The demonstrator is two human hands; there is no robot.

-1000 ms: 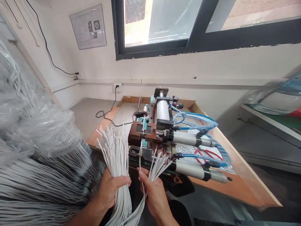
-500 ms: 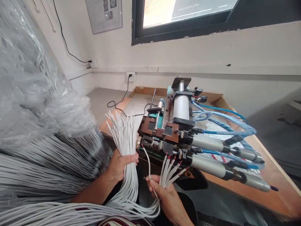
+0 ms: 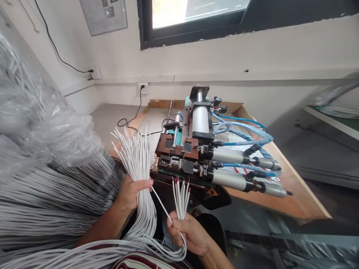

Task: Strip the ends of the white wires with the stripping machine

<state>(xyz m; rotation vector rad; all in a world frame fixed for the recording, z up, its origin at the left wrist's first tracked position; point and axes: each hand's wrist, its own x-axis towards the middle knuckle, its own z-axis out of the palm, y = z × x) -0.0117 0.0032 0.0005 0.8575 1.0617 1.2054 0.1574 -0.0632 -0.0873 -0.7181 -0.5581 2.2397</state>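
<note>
My left hand (image 3: 134, 191) is wrapped round a thick bundle of white cables (image 3: 137, 157), their cut ends fanning upward. A smaller bunch of white cables with red tips (image 3: 181, 198) stands up from my right hand (image 3: 190, 231), which is closed on it. One single white cable (image 3: 161, 203) stretches slantwise between the two hands. Below, the cables run down in a loop and off to the left across my lap. Just beyond both hands sits a pneumatic machine (image 3: 179, 164) with brown clamp blocks and silver cylinders.
Long grey-white cables (image 3: 50, 198) hang in a mass at the left, partly under clear plastic wrapping (image 3: 56, 127). The machine stands on a wooden-edged table (image 3: 297, 186). Blue air hoses (image 3: 246, 130) curve off its right side. A shelf (image 3: 333, 119) juts in at far right.
The single cable has left the machine's front and now slants toward my left hand. The red-tipped bunch has become more upright and gathered. My view has turned somewhat to the right.
</note>
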